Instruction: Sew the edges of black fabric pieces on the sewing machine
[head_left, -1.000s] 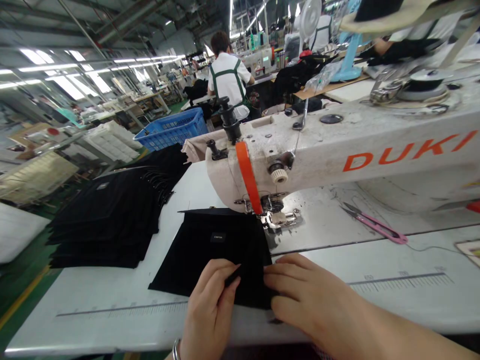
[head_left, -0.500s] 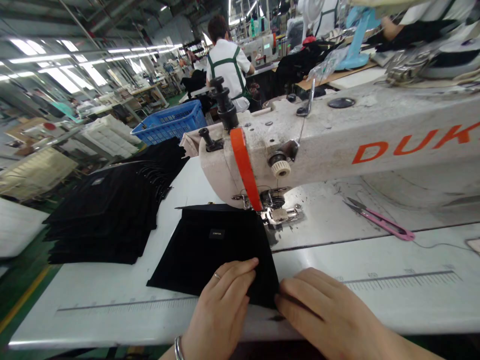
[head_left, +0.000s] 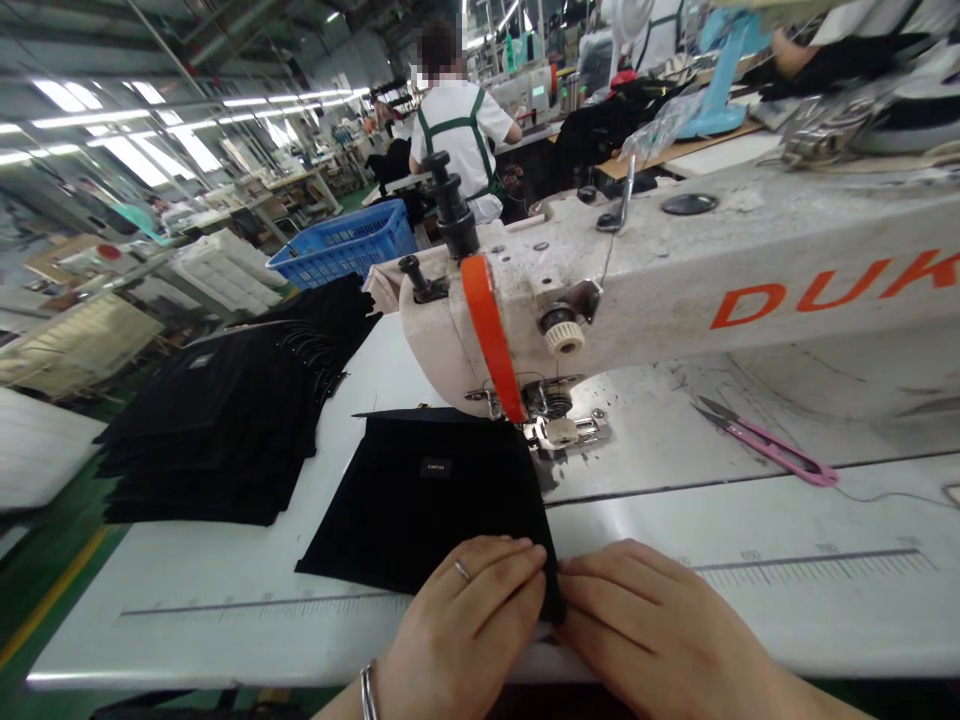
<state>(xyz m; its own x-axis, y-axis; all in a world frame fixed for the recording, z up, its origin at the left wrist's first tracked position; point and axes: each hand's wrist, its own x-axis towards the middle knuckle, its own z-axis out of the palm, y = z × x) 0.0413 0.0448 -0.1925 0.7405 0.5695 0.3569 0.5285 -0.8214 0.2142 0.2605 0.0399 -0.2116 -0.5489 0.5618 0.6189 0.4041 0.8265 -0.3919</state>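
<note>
A black fabric piece point(head_left: 420, 510) with a small label lies flat on the white sewing table, its far right edge by the presser foot point(head_left: 559, 432) of the sewing machine point(head_left: 675, 270). My left hand point(head_left: 472, 620), with a ring and a bracelet, rests on the near right part of the fabric, fingers bent and pressed together at its edge. Opposite it, my right hand point(head_left: 645, 620) pinches the near right corner from the outer side. Both thumbs are mostly hidden.
A stack of black fabric pieces point(head_left: 217, 430) sits on the table's left. Pink-handled thread snips point(head_left: 772, 445) lie right of the needle area. A printed ruler point(head_left: 810, 565) runs along the front edge. Behind are a blue basket point(head_left: 341, 245) and a seated co-worker point(head_left: 461, 135).
My left hand has slid right and slightly toward me, closing on the fabric's right edge beside my right hand. My right hand stays at the corner; the view has shifted a little.
</note>
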